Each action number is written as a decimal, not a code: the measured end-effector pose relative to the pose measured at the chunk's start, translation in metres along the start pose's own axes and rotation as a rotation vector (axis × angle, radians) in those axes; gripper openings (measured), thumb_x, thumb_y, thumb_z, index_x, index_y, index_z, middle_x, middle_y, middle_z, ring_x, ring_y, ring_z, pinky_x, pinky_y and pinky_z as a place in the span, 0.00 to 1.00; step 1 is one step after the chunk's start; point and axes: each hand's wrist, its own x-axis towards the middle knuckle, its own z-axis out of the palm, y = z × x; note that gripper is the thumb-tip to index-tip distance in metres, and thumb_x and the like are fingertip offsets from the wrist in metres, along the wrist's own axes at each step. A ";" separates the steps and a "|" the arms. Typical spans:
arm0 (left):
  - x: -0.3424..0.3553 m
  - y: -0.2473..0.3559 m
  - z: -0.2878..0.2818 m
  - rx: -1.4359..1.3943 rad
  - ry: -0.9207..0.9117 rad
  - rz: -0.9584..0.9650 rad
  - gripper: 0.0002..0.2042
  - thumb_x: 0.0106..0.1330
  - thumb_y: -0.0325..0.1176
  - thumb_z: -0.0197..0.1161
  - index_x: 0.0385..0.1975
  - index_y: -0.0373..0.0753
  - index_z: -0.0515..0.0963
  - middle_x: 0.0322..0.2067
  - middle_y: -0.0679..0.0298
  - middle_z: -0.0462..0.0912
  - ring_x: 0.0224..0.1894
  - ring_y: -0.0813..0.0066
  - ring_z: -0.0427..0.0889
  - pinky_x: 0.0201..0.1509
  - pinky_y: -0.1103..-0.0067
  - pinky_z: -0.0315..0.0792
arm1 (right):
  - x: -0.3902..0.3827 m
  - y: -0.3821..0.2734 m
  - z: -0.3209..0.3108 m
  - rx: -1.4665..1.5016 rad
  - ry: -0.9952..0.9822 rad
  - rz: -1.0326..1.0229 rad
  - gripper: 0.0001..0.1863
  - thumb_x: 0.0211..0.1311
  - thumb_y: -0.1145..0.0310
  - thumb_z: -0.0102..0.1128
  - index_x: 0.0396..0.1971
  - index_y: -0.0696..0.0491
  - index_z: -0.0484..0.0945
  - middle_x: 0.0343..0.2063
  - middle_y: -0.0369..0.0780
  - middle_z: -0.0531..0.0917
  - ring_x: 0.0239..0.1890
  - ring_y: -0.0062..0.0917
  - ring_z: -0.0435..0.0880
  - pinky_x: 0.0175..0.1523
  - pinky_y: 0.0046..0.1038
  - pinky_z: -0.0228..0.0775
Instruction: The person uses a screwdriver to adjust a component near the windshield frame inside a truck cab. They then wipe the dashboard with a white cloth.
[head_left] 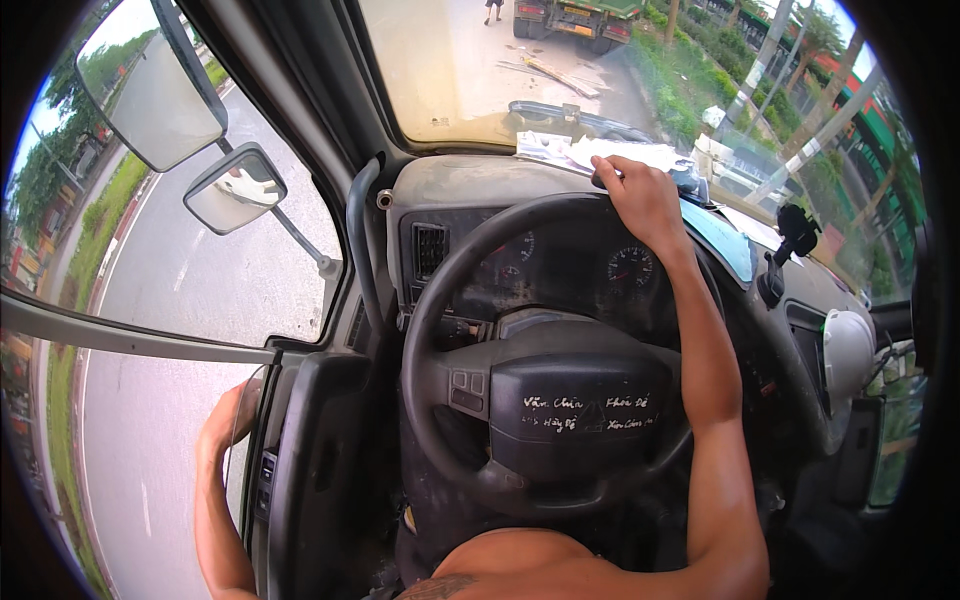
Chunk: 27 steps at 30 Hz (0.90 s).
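Observation:
My right hand (pixel 635 195) grips the top of the black steering wheel (pixel 430 310), thumb raised along the rim and forearm stretched up from the lower right. My left arm hangs outside the open side window at the lower left, and my left hand (pixel 238 405) is curled on the edge of the window glass (pixel 258 420), its fingertips partly hidden. Behind the wheel are the dark gauges (pixel 628 268). White papers (pixel 580 148) and a pale blue sheet (pixel 725 245) lie on the dashboard beyond my right hand.
Two side mirrors (pixel 235 185) show at left beside a grab handle (pixel 362 230). A phone mount (pixel 795 235) and white helmet (pixel 845 355) sit at right. Through the windscreen are a green truck (pixel 570 20), a walking person (pixel 493 10), planks (pixel 560 75) and a planted verge.

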 end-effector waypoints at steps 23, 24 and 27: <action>0.001 -0.023 0.007 0.044 0.024 0.035 0.13 0.70 0.35 0.51 0.45 0.34 0.77 0.40 0.44 0.82 0.44 0.47 0.82 0.50 0.64 0.73 | -0.003 -0.003 -0.003 0.037 0.015 -0.003 0.19 0.69 0.53 0.53 0.32 0.51 0.87 0.25 0.47 0.85 0.31 0.45 0.85 0.40 0.40 0.75; 0.001 -0.023 0.007 0.033 0.020 0.034 0.13 0.70 0.34 0.51 0.45 0.34 0.77 0.40 0.43 0.82 0.44 0.47 0.82 0.50 0.64 0.73 | -0.003 -0.003 -0.003 0.038 0.013 0.001 0.19 0.69 0.53 0.53 0.32 0.51 0.87 0.25 0.47 0.85 0.31 0.45 0.85 0.40 0.40 0.75; 0.002 -0.020 0.006 0.016 0.007 0.021 0.13 0.70 0.34 0.50 0.46 0.35 0.77 0.40 0.44 0.82 0.44 0.47 0.81 0.51 0.64 0.72 | -0.003 -0.002 -0.003 0.038 0.004 0.011 0.20 0.69 0.52 0.52 0.32 0.51 0.87 0.25 0.47 0.85 0.32 0.44 0.85 0.40 0.39 0.75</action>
